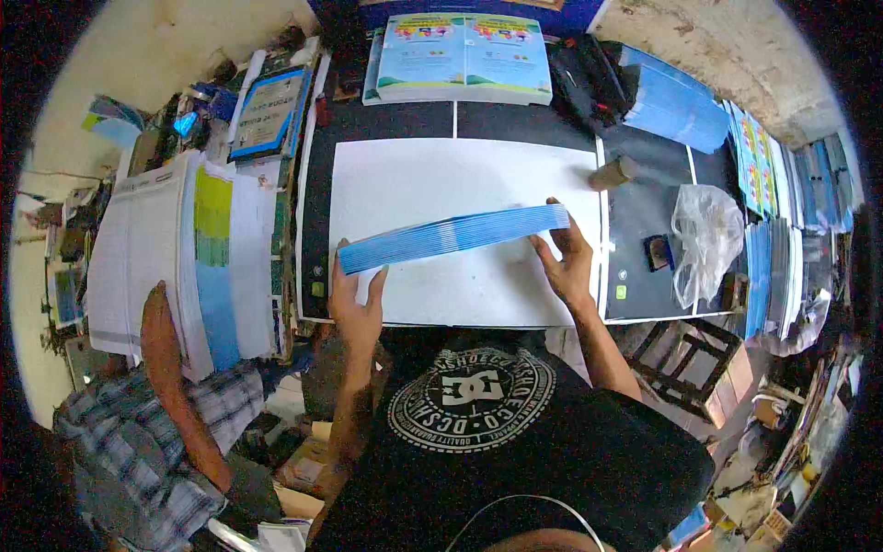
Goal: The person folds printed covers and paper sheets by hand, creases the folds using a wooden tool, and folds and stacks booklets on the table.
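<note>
The left hand is pinching one end of a stack of blue sheets between thumb and fingers; the right hand is pinching the other end similarly. The stack is spanning the white sheet towards the near edge of the worktop; whether it is touching, I cannot tell. It is bending slightly, so probably it is flexible, rather heavy together, with layers that may slip and corners that may crease. Both ends seem the best holding places. Farther, a brown cylinder and plastic bag are lying towards the worktop's right edge.
</note>
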Action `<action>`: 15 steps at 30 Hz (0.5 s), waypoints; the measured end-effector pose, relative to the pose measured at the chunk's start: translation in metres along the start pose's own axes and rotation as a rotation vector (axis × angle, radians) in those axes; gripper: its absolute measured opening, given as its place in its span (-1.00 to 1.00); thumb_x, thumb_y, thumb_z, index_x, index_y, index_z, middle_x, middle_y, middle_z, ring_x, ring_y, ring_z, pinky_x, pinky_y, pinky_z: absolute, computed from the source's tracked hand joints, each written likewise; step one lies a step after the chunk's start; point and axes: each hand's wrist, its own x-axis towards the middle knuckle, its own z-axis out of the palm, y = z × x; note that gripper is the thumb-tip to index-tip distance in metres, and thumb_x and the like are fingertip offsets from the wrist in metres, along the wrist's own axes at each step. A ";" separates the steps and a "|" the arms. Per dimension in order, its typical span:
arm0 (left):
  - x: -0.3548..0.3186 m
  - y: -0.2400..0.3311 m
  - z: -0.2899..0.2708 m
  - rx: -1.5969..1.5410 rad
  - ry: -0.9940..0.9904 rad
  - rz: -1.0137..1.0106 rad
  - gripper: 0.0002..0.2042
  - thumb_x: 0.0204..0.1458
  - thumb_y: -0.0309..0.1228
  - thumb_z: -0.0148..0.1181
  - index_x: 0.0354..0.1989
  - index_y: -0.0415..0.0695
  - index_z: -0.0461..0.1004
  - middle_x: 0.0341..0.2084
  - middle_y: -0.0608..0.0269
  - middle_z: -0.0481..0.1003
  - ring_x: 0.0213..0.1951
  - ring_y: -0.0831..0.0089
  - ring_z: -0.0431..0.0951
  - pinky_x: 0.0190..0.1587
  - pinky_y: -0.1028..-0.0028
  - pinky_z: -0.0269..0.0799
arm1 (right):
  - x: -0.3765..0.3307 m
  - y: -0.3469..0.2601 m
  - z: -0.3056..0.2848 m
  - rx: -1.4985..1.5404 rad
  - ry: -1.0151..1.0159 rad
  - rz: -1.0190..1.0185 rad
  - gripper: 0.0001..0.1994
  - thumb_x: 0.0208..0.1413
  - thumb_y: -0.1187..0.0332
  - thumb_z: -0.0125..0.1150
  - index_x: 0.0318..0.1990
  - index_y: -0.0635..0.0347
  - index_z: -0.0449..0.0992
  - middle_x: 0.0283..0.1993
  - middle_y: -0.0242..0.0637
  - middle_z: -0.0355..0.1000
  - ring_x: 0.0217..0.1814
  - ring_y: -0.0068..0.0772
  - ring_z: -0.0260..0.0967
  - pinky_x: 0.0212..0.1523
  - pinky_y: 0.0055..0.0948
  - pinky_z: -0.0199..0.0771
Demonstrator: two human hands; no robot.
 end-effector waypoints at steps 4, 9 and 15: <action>-0.002 0.015 0.006 0.102 0.056 0.063 -0.36 0.08 -0.57 0.31 0.34 -0.33 0.19 0.24 -0.10 0.34 0.26 0.19 0.37 0.26 0.30 0.30 | -0.001 0.004 0.001 0.026 0.010 0.048 -0.33 0.09 0.53 0.35 0.35 0.34 0.22 0.26 -0.02 0.40 0.32 -0.21 0.35 0.35 -0.22 0.30; 0.007 0.003 -0.010 0.373 0.092 0.036 -0.59 0.05 -0.52 0.37 0.09 -0.32 0.47 -0.02 0.05 0.57 -0.04 0.31 0.59 0.03 0.35 0.49 | 0.004 0.003 0.001 -0.100 0.037 0.011 -0.52 0.05 0.41 0.42 0.09 0.35 0.39 -0.10 -0.10 0.55 -0.01 -0.34 0.50 0.08 -0.32 0.47; 0.032 0.056 -0.018 0.444 -0.053 -0.219 -0.69 0.02 -0.44 0.40 -0.09 -0.32 0.55 -0.33 0.09 0.64 -0.34 0.38 0.63 -0.18 0.41 0.53 | 0.012 -0.026 -0.006 -0.214 -0.031 0.176 -0.53 0.02 0.26 0.42 -0.04 0.36 0.36 -0.36 -0.01 0.52 -0.35 -0.30 0.50 -0.31 -0.31 0.49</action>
